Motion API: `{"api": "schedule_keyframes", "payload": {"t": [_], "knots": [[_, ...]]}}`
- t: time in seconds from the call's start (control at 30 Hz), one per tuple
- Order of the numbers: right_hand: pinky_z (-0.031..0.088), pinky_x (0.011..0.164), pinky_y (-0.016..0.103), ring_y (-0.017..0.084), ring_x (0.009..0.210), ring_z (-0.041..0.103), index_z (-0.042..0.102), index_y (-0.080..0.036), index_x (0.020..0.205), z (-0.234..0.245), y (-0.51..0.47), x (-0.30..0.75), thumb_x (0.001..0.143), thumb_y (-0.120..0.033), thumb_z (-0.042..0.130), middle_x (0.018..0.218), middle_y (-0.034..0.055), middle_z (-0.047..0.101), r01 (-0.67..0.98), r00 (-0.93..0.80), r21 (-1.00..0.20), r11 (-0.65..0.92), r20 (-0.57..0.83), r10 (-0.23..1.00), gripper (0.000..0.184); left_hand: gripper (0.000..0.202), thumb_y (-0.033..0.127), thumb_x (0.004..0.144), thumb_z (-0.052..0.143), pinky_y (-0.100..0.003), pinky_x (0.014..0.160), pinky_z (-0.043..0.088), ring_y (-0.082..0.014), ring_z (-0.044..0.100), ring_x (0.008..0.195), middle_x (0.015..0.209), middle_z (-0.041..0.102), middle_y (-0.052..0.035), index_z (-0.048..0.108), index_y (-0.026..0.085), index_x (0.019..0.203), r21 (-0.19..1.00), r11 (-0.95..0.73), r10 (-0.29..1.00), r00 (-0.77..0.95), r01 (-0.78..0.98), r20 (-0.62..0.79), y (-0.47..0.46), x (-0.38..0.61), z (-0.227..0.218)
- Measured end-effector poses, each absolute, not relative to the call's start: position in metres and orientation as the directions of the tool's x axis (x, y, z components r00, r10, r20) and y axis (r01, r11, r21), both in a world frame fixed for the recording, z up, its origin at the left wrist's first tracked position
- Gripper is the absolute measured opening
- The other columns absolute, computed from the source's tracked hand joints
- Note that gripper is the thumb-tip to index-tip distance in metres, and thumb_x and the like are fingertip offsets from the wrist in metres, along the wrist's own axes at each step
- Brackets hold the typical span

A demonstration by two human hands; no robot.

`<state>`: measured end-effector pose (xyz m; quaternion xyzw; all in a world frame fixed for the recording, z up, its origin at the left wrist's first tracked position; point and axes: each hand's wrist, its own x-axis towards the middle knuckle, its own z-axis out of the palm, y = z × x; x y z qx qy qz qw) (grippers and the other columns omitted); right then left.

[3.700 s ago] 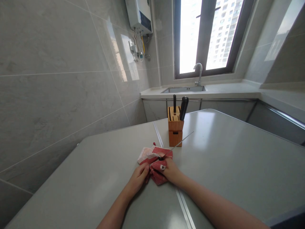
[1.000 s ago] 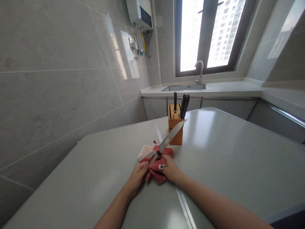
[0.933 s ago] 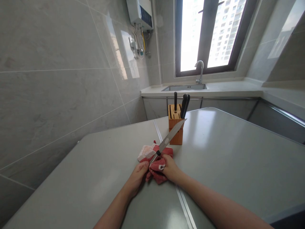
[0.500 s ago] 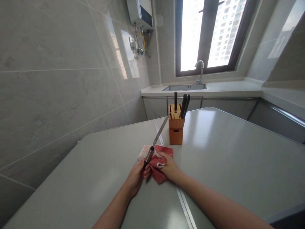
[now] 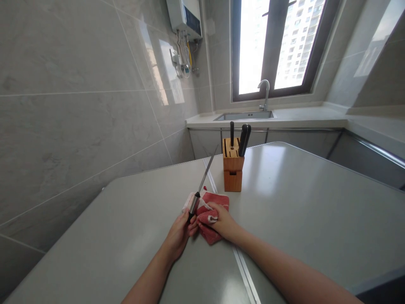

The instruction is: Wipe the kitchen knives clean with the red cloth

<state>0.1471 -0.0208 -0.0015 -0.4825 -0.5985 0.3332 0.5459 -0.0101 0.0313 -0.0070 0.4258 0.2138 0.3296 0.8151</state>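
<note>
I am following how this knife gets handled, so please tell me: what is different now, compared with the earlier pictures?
The kitchen knife no longer lies over the red cloth: the left hand has taken its handle and raised it, blade pointing up and away, left of the wooden knife block. The right hand stays on the cloth. The block and its black-handled knives stay as they were.

**Q:** What bears the objects?
**A:** A grey tabletop (image 5: 300,211), crossed by a metal seam strip (image 5: 244,274).

**Q:** What rests on it, relative to the grip of the left hand (image 5: 179,234)?
**A:** A folded red towel (image 5: 215,236), just right of the grip; beyond the grip, an upright wooden knife block (image 5: 233,179).
</note>
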Motion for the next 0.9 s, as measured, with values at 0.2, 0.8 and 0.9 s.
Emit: {"api": "schedule_keyframes", "payload": {"t": [0.2, 0.8, 0.9], "knots": [[0.046, 0.065, 0.026, 0.016, 0.070, 0.061, 0.060, -0.015, 0.082, -0.002, -0.020, 0.146, 0.067, -0.017, 0.064, 0.079, 0.0021, 0.067, 0.136, 0.045, -0.944, 0.300, 0.309, 0.950, 0.016, 0.043, 0.051, 0.084, 0.051, -0.016, 0.045, 0.024, -0.0046, 0.031, 0.047, 0.053, 0.035, 0.0051, 0.046, 0.013, 0.064, 0.879, 0.369, 0.732, 0.677, -0.301, -0.075, 0.026, -0.009, -0.003], [0.048, 0.059, 0.025, 0.014, 0.063, 0.060, 0.058, -0.015, 0.083, -0.007, -0.019, 0.145, 0.069, -0.024, 0.065, 0.075, 0.0023, 0.066, 0.007, 0.041, -0.962, 0.272, 0.272, 0.961, 0.018, 0.036, 0.047, 0.087, 0.047, -0.020, 0.054, 0.034, -0.0081, 0.044, 0.053, 0.059, 0.047, 0.0030, 0.050, 0.014, 0.073, 0.991, 0.079, 0.719, 0.695, -0.108, 0.019, 0.029, -0.011, -0.016], [0.048, 0.058, 0.024, 0.014, 0.062, 0.059, 0.057, -0.015, 0.084, -0.006, -0.020, 0.145, 0.069, -0.024, 0.066, 0.073, 0.0023, 0.065, -0.006, 0.047, -0.958, 0.287, 0.286, 0.957, 0.019, 0.038, 0.048, 0.086, 0.048, -0.020, 0.053, 0.034, -0.0083, 0.044, 0.053, 0.059, 0.048, 0.0028, 0.049, 0.014, 0.071, 0.994, 0.062, 0.718, 0.695, -0.095, 0.022, 0.029, -0.011, -0.015]]}}
